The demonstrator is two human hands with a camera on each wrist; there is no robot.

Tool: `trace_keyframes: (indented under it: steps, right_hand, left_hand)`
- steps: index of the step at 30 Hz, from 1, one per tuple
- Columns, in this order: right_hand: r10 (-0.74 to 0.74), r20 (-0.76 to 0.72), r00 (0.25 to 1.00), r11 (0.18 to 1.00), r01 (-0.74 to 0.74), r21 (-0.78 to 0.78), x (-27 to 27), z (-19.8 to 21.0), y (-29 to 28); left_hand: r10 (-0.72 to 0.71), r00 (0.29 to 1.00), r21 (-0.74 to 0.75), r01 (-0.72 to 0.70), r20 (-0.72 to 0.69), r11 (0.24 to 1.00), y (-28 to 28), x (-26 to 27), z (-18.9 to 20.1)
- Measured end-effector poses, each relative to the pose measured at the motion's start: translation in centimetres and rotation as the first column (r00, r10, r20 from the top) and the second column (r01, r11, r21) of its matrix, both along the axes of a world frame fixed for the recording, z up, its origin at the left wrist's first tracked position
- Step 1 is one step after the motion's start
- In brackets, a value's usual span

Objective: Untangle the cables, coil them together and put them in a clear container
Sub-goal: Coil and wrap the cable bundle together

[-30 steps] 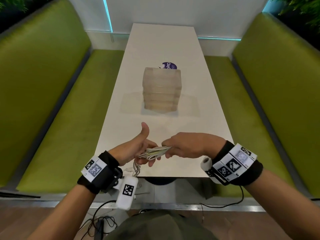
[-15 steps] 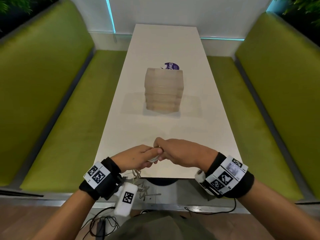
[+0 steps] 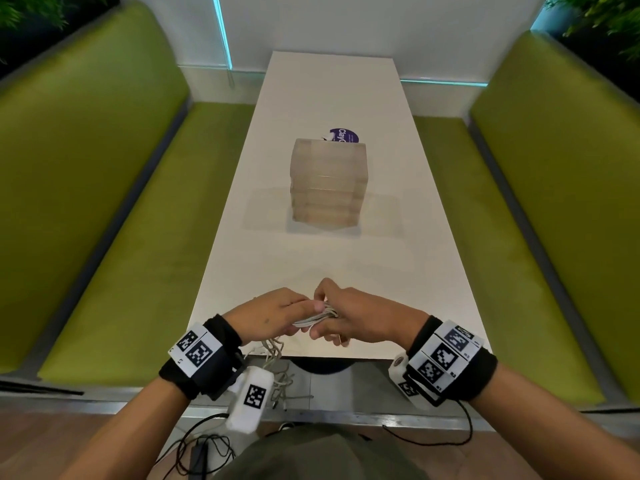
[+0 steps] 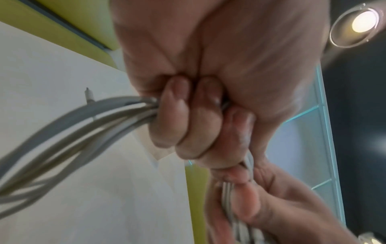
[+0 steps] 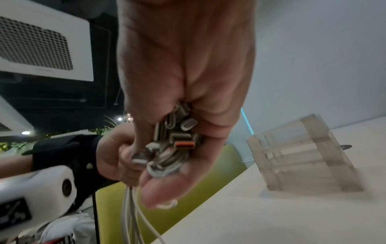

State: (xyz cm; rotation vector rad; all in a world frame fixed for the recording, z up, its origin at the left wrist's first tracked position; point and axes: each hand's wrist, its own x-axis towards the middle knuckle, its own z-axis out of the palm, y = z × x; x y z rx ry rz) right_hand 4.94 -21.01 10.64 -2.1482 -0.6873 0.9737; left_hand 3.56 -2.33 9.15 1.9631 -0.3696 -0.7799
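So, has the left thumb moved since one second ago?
Yes. The left hand then had its thumb raised towards the clear container; now it lies folded on the cables.

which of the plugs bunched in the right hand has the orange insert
The flat rectangular plug near the lower right of the bunch, against the right hand palm. Its open end shows orange; the other plugs around it look grey and white only.

Head looks down; wrists close, sharing cables.
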Motion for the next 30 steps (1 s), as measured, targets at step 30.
trace_keyframes:
  steps: [30]
  right_hand:
    - [0.013, 0.069, 0.998, 0.988, -0.023, 0.15, 4.2, 10.2, -4.0]
  left_hand:
    - [0.123, 0.991, -0.358, -0.1, 0.043, 0.928, -0.8, -1.6, -4.2]
